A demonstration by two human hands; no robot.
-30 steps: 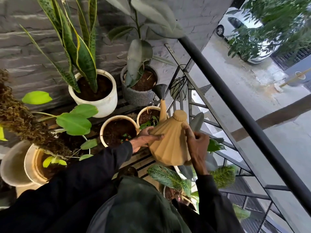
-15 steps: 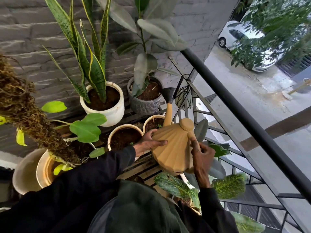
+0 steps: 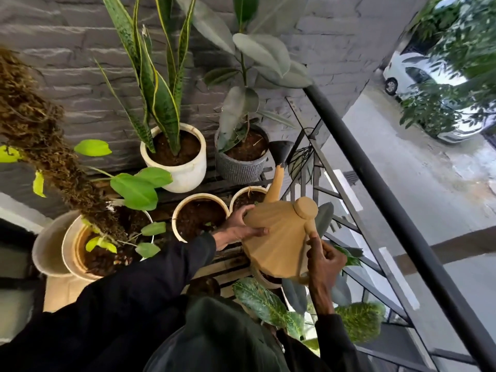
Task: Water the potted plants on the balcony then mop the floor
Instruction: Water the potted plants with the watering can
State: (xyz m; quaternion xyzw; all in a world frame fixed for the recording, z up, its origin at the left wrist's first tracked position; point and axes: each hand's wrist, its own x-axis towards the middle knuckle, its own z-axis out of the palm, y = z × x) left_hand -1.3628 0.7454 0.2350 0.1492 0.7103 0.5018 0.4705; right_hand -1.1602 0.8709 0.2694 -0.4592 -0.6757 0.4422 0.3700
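Tan faceted watering can (image 3: pixel 279 237) held in both hands, raised above the slatted plant shelf (image 3: pixel 225 264). Right hand (image 3: pixel 326 260) is closed round the can's handle at the near side, fingers curled. Left hand (image 3: pixel 240 228) lies flat against the can's left flank, thumb on top, fingers spread along the ribs, steadying it rather than gripping. Spout runs up and away from the hands, ending in a dark rose (image 3: pixel 281 153) that sits just beside the rim of the grey ribbed pot (image 3: pixel 240 167). No water stream can be made out.

Just beyond the left hand: two cream-rimmed pots of bare dark soil, one larger (image 3: pixel 200 216), one smaller (image 3: pixel 247 197) partly hidden behind the can. Farther out from the left hand, a white pot (image 3: pixel 185 170) with a snake plant (image 3: pixel 158 84); the grey pot carries a rubber plant (image 3: pixel 252 60). Well to the left of the left hand, a cream pot (image 3: pixel 72 248) holds a moss pole (image 3: pixel 40 124) with bright green leaves. Below the right hand, speckled foliage (image 3: pixel 265 302). To the right of the right hand, the black railing (image 3: pixel 375 181) runs diagonally.
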